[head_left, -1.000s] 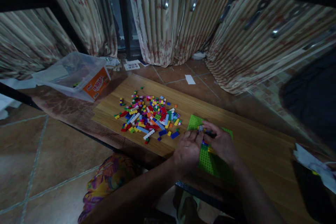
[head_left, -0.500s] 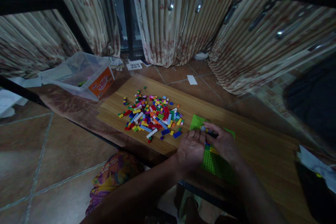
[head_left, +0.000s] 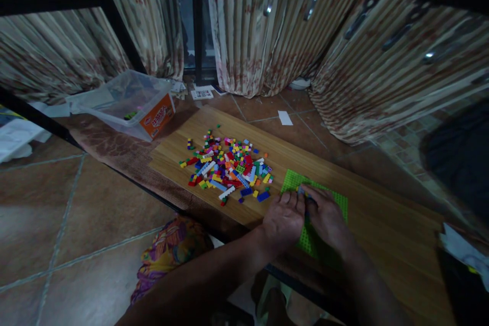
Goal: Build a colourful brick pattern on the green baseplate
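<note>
Pressing together over the baseplate [head_left: 333, 202], left hand [head_left: 283, 220] and right hand [head_left: 327, 218] met fingertip to fingertip on a small brick [head_left: 301, 191]; grip tightness could not be told. Plate lay flat on the counter [head_left: 385, 234], brick pile [head_left: 229, 170] near the left hand for easy picking.

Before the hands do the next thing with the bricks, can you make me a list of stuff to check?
1. Green baseplate lying flat on the wooden board: ok.
2. Left hand and right hand both on the baseplate, fingertips meeting at its far edge: ok.
3. Small brick pinched between the fingertips: cannot tell who grips it, too small and dark.
4. Brick pressed fully onto the studs: cannot tell, fingers cover it.
5. Loose brick pile close by, left of the baseplate: ok.
6. Clear plastic tub apart from the hands, at the far left: ok.
</note>
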Demonstrator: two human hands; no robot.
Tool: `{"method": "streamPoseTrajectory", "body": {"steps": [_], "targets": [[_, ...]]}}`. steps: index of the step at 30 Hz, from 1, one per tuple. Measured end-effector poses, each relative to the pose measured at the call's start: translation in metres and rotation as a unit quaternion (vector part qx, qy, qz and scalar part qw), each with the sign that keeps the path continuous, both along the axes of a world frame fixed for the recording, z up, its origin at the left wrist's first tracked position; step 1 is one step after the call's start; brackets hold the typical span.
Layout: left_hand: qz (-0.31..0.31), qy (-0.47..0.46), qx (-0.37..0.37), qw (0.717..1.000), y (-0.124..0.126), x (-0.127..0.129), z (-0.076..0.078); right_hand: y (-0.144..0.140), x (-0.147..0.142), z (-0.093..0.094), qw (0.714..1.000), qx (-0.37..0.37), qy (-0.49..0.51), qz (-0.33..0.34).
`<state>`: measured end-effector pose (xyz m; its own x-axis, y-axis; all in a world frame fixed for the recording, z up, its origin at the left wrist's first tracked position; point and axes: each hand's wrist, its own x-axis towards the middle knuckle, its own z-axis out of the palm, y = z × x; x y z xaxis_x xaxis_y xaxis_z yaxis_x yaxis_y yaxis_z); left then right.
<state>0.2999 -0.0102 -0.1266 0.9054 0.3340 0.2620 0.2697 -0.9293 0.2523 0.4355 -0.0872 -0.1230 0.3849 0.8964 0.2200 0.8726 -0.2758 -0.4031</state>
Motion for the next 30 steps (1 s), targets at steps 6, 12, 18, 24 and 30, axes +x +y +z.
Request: {"method": "streamPoseTrajectory", "body": {"steps": [6, 12, 18, 24, 30], "targets": [[-0.011, 0.013, 0.009, 1.0, 0.0, 0.001, -0.001, 0.001, -0.005, -0.008, 0.999, -0.001, -0.048, -0.007], [-0.003, -0.005, 0.019, 1.0, 0.001, -0.003, -0.001, -0.001, -0.003, -0.007, 1.0, 0.023, 0.001, -0.014], [-0.005, 0.004, -0.011, 1.0, 0.001, -0.008, 0.006, -0.01, 0.001, 0.005, 0.985, 0.048, 0.104, -0.13], [-0.023, -0.026, -0.083, 0.996, 0.006, -0.014, 0.023, -0.011, -0.002, 0.013, 0.987, 0.073, 0.064, -0.126], [-0.088, -0.076, -0.097, 0.988, -0.001, -0.015, 0.019, -0.004, -0.014, 0.007, 0.997, 0.055, 0.027, -0.041]]}}
